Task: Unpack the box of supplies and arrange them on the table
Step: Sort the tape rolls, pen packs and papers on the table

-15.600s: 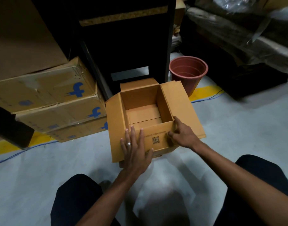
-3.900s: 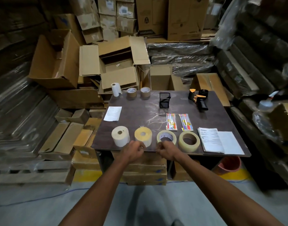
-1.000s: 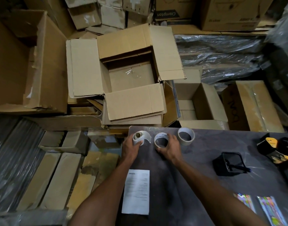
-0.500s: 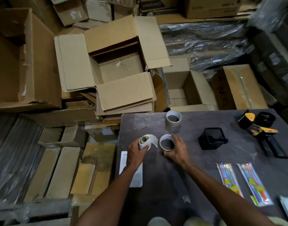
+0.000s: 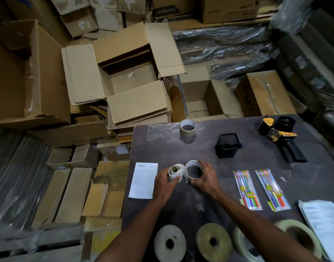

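Observation:
On the dark table (image 5: 200, 201), my left hand (image 5: 165, 183) grips a small white paper roll (image 5: 175, 172) whose loose end curls to the right. Right beside it, my right hand (image 5: 205, 177) holds a tape roll (image 5: 194, 170) by its rim. Both rolls are at mid-table, just right of a printed sheet (image 5: 143, 180). Another tape roll (image 5: 188, 128) stands alone near the far edge. Several large rolls line the near edge, among them a white one (image 5: 170, 242) and a yellowish one (image 5: 212, 242).
A black wire holder (image 5: 227, 145) and a tape dispenser (image 5: 281, 138) lie at the back right. Two pen packs (image 5: 246, 190) and papers (image 5: 323, 220) are on the right. Open cardboard boxes (image 5: 132, 80) are piled behind and left of the table.
Both hands have drawn the paper roll and tape roll from the table's far edge toward its middle, beside the printed sheet. One tape roll stayed at the far edge.

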`<state>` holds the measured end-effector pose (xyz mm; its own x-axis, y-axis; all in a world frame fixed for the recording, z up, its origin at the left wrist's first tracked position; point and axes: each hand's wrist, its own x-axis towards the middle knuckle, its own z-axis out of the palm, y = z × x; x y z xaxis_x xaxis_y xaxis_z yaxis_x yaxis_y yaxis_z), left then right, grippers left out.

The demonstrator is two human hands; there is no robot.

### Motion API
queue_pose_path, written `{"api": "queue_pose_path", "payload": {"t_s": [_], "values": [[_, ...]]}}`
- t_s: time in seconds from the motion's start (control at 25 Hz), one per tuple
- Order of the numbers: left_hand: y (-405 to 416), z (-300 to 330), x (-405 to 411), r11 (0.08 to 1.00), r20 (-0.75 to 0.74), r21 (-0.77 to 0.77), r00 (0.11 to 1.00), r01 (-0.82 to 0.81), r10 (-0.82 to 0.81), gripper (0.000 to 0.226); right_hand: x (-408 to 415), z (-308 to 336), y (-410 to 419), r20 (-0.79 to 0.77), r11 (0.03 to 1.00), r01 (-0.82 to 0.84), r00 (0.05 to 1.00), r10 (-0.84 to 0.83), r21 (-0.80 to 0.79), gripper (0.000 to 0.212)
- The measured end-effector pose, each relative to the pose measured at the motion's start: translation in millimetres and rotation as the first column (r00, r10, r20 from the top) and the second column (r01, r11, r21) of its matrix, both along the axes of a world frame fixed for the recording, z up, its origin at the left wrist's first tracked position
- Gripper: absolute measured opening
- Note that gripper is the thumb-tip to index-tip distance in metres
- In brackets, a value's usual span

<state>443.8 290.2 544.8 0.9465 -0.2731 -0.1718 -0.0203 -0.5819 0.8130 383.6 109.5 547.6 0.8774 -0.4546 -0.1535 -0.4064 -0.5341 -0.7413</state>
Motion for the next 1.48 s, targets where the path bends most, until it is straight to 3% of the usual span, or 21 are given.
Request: {"api": "queue_pose_path", "payload": {"t_s": [0.36, 0.56, 0.76, 0.88, 0.96, 1.28, 1.4, 1.48], "values": [[-8.6, -3.4, -51.7, 0.999, 0.06, -0.032, 0.998, 0.023, -0.021, 0.029, -58.7, -14.1, -13.9, 0.009, 0.999, -0.052, 0.999, 0.052, -0.018, 0.098], [-7.3, -6.5, -52.9, 0.993, 0.079, -0.106, 0.996, 0.046, -0.038, 0.035, -70.6, -16.6, -17.3, 0.007, 0.996, -0.088, 0.996, 0.088, -0.002, 0.102], [-1.0, -9.3, -50.0, 0.983, 0.038, -0.137, 0.992, 0.121, -0.117, 0.061, -71.2, -11.4, -18.4, -0.001, 0.992, -0.13, 0.992, 0.13, 0.007, 0.105], [12.4, -14.8, -40.2, 0.973, 0.025, -0.029, 0.973, 0.228, -0.228, 0.095, -71.0, -6.0, -20.4, 0.03, 0.984, -0.18, 0.983, 0.18, 0.01, 0.105], [21.3, -13.1, -31.0, 0.957, -0.018, -0.001, 0.957, 0.289, -0.289, 0.104, -68.6, 1.0, -22.2, 0.058, 0.985, -0.168, 0.984, 0.166, 0.037, 0.096], [13.8, 5.8, 19.9, 0.98, -0.14, -0.17, 0.982, 0.099, -0.124, 0.062, 0.3, 24.5, -37.7, 0.156, 0.997, -0.034, 0.987, 0.024, 0.063, 0.056], [-3.4, 6.5, 46.3, 0.987, -0.167, -0.16, 0.985, 0.014, -0.041, 0.043, 44.5, 28.0, -51.7, 0.124, 0.998, -0.021, 0.992, 0.013, 0.06, 0.053], [-14.2, 2.4, 68.8, 0.994, -0.166, -0.107, 0.986, -0.003, -0.015, 0.043, 73.3, 26.7, -62.2, 0.081, 0.998, -0.013, 0.997, 0.008, 0.06, 0.055]]}}
